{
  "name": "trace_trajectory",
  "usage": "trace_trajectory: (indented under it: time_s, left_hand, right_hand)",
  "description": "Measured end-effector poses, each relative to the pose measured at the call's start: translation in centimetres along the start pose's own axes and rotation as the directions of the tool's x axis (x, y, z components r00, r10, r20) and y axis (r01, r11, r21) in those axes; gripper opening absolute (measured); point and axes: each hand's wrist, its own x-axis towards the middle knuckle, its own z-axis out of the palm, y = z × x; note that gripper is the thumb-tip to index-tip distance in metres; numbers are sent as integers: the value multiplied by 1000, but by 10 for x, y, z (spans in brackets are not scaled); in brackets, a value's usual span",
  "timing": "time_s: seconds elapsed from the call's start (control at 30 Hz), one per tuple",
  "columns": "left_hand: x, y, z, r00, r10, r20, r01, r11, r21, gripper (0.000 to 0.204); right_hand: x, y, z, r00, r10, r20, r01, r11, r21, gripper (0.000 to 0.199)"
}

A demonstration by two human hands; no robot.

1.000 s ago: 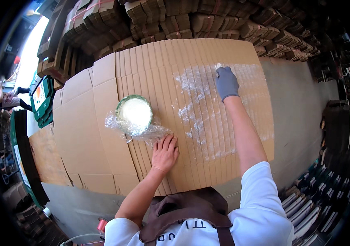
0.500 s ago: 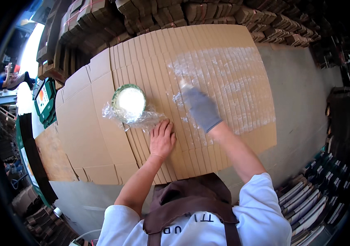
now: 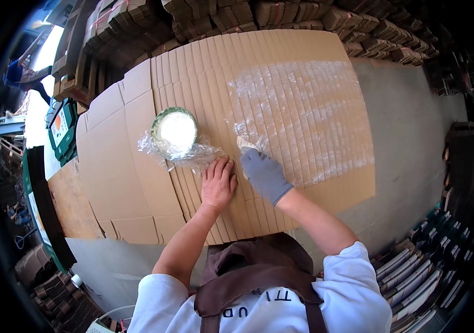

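Observation:
My right hand (image 3: 267,176), in a grey glove, is closed around a brush (image 3: 245,144) with pale bristles. Its tip touches the row of overlapping cardboard sheets (image 3: 203,89). Shiny, wet-looking white streaks (image 3: 309,122) cover the right part of that row. Bare, my left hand (image 3: 218,182) lies flat with its fingers stretched out on the cardboard's near middle. Beside its fingertips is crumpled clear plastic film (image 3: 201,160), which spreads from around a green-rimmed bowl (image 3: 174,111) of white liquid. The brush's handle is hidden in the glove.
Bundled flat cardboard (image 3: 281,12) is stacked along the far side. Green printed boxes (image 3: 62,130) stand at the left, near a wooden pallet (image 3: 73,86). More folded boxes (image 3: 414,272) line the lower right. Another person (image 3: 23,75) is at the far left.
My right hand has drawn the brush nearer to me and slightly left across the cardboard. My left hand stays almost where it was. The other person at the far left has shifted posture.

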Motion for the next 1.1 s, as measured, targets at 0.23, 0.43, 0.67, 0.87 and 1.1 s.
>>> trace_trajectory:
  time_s: [0.23, 0.43, 0.67, 0.87, 1.1]
  left_hand:
    - [0, 0, -2, 1000, -13, 13, 13, 1000, -8, 50]
    - [4, 4, -1, 1000, 17, -12, -18, 999, -27, 49]
    - [-3, 3, -2, 1000, 2, 2, -2, 999, -35, 48]
    - [1, 3, -1, 1000, 4, -6, -4, 1000, -20, 48]
    - [-4, -4, 2, 1000, 17, -14, -17, 1000, 6, 49]
  right_hand:
    - [29, 22, -28, 983, 184, -2, -183, 978, -103, 10]
    - [46, 46, 12, 981, 194, 6, -193, 980, -45, 12]
    - [-35, -22, -18, 989, 149, 20, -149, 989, 10, 11]
    - [-23, 20, -48, 938, 335, 89, -316, 931, -182, 11]
    - [-35, -20, -21, 972, 180, 150, -172, 983, -62, 10]
